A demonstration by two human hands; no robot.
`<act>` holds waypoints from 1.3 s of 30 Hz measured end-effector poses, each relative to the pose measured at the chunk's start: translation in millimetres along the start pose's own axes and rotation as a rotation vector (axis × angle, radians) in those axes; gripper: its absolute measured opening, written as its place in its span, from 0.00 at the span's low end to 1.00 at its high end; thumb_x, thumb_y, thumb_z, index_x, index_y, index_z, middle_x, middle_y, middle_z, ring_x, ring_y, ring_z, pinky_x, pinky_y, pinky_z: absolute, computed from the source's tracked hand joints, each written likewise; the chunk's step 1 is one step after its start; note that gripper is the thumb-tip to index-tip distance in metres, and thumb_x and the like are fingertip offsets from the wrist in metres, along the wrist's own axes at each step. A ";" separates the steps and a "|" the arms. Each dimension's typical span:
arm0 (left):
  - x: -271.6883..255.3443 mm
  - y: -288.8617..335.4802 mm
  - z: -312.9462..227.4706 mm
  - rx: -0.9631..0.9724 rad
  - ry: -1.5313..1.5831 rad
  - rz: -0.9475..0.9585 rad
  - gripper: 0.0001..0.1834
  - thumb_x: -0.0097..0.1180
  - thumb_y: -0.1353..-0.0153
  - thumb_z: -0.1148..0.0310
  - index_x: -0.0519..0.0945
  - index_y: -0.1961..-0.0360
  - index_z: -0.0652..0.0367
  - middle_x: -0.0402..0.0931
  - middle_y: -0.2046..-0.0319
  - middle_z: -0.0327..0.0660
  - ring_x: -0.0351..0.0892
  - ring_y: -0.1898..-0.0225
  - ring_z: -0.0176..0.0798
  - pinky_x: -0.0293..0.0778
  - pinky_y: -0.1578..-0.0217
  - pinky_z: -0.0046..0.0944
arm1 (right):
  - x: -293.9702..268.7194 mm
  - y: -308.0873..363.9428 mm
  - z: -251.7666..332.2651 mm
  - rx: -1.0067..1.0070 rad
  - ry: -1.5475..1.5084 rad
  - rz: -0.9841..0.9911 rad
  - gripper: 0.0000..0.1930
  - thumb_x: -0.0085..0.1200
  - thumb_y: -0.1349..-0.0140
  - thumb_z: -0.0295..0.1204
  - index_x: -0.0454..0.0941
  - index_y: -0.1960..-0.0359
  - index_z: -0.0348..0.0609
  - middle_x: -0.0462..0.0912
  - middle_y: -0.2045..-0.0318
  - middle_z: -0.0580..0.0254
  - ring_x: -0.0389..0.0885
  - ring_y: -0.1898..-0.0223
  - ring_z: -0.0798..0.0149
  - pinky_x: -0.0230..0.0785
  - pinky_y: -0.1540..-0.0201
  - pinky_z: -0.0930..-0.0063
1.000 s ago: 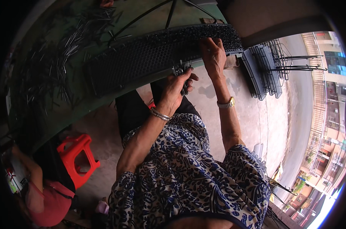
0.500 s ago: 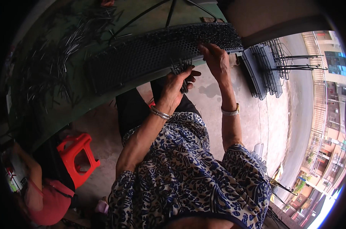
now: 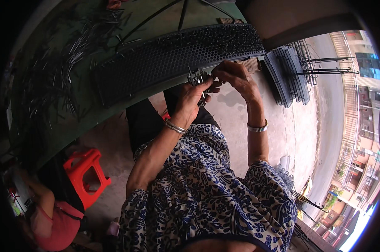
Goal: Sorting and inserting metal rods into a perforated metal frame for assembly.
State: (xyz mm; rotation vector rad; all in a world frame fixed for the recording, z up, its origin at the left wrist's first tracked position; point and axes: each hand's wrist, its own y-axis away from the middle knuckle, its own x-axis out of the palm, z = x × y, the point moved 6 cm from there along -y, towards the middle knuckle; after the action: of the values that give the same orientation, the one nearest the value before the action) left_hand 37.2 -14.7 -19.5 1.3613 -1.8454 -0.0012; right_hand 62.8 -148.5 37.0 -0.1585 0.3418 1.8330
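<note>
A bunch of thin dark sticks (image 3: 197, 79) is held in my left hand (image 3: 190, 98), the thumb pressed across it. My right hand (image 3: 239, 80) has its thumb and fingers pinched together close to the bunch; whatever lies between the fingertips is too small to make out. Just beyond both hands lies a long black panel with a honeycomb of holes (image 3: 148, 69). Its far right part is densely filled with short dark pieces (image 3: 223, 38), while the holes in its left part show open.
Loose dark sticks (image 3: 74, 56) are strewn over the green table (image 3: 51, 136) at left. Black metal rods (image 3: 182, 17) rise behind the panel. Stacked grey panels with wire frames (image 3: 284, 75) stand at right. A red stool (image 3: 87, 176) and a seated person in red (image 3: 60, 224) are lower left.
My right hand has drawn back from the panel's filled edge toward me, down to the bunch in my left hand. The left hand has hardly moved.
</note>
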 end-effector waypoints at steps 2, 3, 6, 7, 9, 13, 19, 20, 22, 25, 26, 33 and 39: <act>0.3 1.2 -1.9 0.001 -0.009 -0.024 0.07 0.59 0.40 0.63 0.80 0.63 0.53 0.83 0.68 0.35 0.83 0.69 0.31 0.62 0.76 0.28 | 0.2 0.3 -1.3 0.002 -0.020 -0.006 0.11 0.54 0.38 0.31 0.78 0.63 0.33 0.78 0.70 0.65 0.73 0.68 0.74 0.66 0.65 0.79; -0.3 1.5 -2.5 0.002 -0.017 -0.046 0.07 0.59 0.40 0.63 0.80 0.64 0.53 0.83 0.68 0.35 0.83 0.69 0.31 0.62 0.77 0.28 | -0.2 0.7 -1.0 -0.044 -0.015 -0.011 0.11 0.54 0.38 0.31 0.78 0.63 0.33 0.78 0.70 0.65 0.73 0.67 0.74 0.66 0.65 0.78; -0.6 -0.4 -1.8 0.018 -0.029 -0.046 0.07 0.59 0.40 0.63 0.80 0.65 0.53 0.83 0.68 0.35 0.84 0.70 0.32 0.62 0.78 0.27 | -0.6 1.4 -4.6 -0.075 -0.027 -0.023 0.12 0.54 0.38 0.33 0.77 0.64 0.33 0.79 0.70 0.65 0.73 0.67 0.73 0.67 0.64 0.77; -0.6 -0.5 -1.6 0.015 -0.029 -0.045 0.07 0.59 0.40 0.63 0.80 0.65 0.53 0.83 0.68 0.35 0.84 0.70 0.32 0.62 0.78 0.27 | -1.2 2.0 -6.1 -0.061 -0.044 -0.030 0.13 0.54 0.38 0.34 0.77 0.64 0.33 0.79 0.70 0.65 0.73 0.67 0.73 0.67 0.64 0.77; -1.0 -0.2 -2.5 0.025 -0.045 -0.039 0.07 0.60 0.40 0.63 0.80 0.65 0.53 0.83 0.69 0.35 0.84 0.70 0.32 0.61 0.80 0.27 | -1.2 2.9 -7.7 -0.016 -0.039 -0.056 0.12 0.54 0.38 0.32 0.78 0.64 0.34 0.78 0.70 0.65 0.73 0.67 0.73 0.67 0.63 0.77; -2.1 0.8 -3.8 0.052 -0.067 -0.049 0.08 0.60 0.40 0.63 0.80 0.65 0.55 0.83 0.70 0.34 0.83 0.71 0.31 0.61 0.80 0.26 | 2.3 4.8 -11.2 0.027 -0.066 -0.085 0.11 0.54 0.38 0.32 0.78 0.64 0.34 0.78 0.70 0.66 0.73 0.67 0.73 0.67 0.63 0.78; -7.2 0.2 -2.9 0.066 -0.172 -0.049 0.10 0.60 0.41 0.63 0.81 0.67 0.58 0.83 0.71 0.36 0.83 0.73 0.30 0.61 0.81 0.26 | 5.8 6.6 -10.6 0.058 -0.058 -0.095 0.10 0.55 0.38 0.31 0.78 0.64 0.34 0.79 0.69 0.64 0.74 0.68 0.73 0.67 0.63 0.78; -7.9 0.1 -2.3 0.058 -0.194 -0.056 0.10 0.60 0.41 0.63 0.81 0.66 0.58 0.83 0.71 0.36 0.83 0.72 0.30 0.61 0.81 0.26 | 5.2 5.9 -11.2 0.057 -0.059 -0.094 0.10 0.55 0.38 0.31 0.78 0.64 0.34 0.79 0.69 0.64 0.74 0.68 0.73 0.67 0.63 0.78; -6.1 0.6 -2.6 0.046 -0.215 -0.056 0.10 0.60 0.41 0.62 0.81 0.66 0.58 0.83 0.70 0.36 0.83 0.72 0.30 0.61 0.81 0.26 | 3.3 7.1 -9.9 0.046 -0.041 -0.064 0.10 0.55 0.38 0.31 0.78 0.64 0.34 0.79 0.69 0.65 0.74 0.67 0.73 0.68 0.63 0.78; -3.0 -2.1 -4.8 0.069 -0.201 -0.030 0.10 0.59 0.40 0.63 0.80 0.65 0.59 0.83 0.69 0.37 0.84 0.71 0.31 0.61 0.82 0.26 | -2.0 6.9 -7.6 0.025 -0.066 -0.090 0.08 0.53 0.37 0.28 0.77 0.63 0.33 0.82 0.69 0.63 0.78 0.68 0.73 0.71 0.64 0.78; -3.1 -4.0 -5.6 0.078 -0.161 -0.038 0.09 0.59 0.40 0.64 0.80 0.65 0.59 0.83 0.69 0.38 0.84 0.71 0.32 0.61 0.82 0.26 | -2.3 6.1 -7.3 0.025 -0.065 -0.091 0.08 0.53 0.37 0.28 0.77 0.63 0.33 0.82 0.69 0.63 0.78 0.68 0.73 0.71 0.64 0.78; -5.0 -18.5 -14.9 0.056 -0.155 -0.108 0.10 0.58 0.40 0.64 0.81 0.66 0.59 0.84 0.70 0.38 0.85 0.70 0.34 0.60 0.82 0.26 | -18.9 -4.1 -0.5 -0.053 -0.089 -0.318 0.06 0.51 0.36 0.25 0.74 0.64 0.33 0.82 0.72 0.60 0.81 0.71 0.70 0.74 0.66 0.78; -4.7 -21.1 -14.3 0.035 -0.186 -0.124 0.10 0.59 0.40 0.64 0.81 0.68 0.60 0.83 0.71 0.37 0.85 0.71 0.34 0.60 0.85 0.27 | -16.0 -6.3 -8.8 0.034 -0.159 -0.247 0.08 0.53 0.37 0.27 0.75 0.62 0.32 0.82 0.72 0.59 0.81 0.72 0.70 0.75 0.68 0.79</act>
State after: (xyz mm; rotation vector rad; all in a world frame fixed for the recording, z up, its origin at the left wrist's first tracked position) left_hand 62.9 -13.3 -22.4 1.5425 -1.9173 -0.1656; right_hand 72.8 -164.3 32.2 -0.0285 0.2307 1.5835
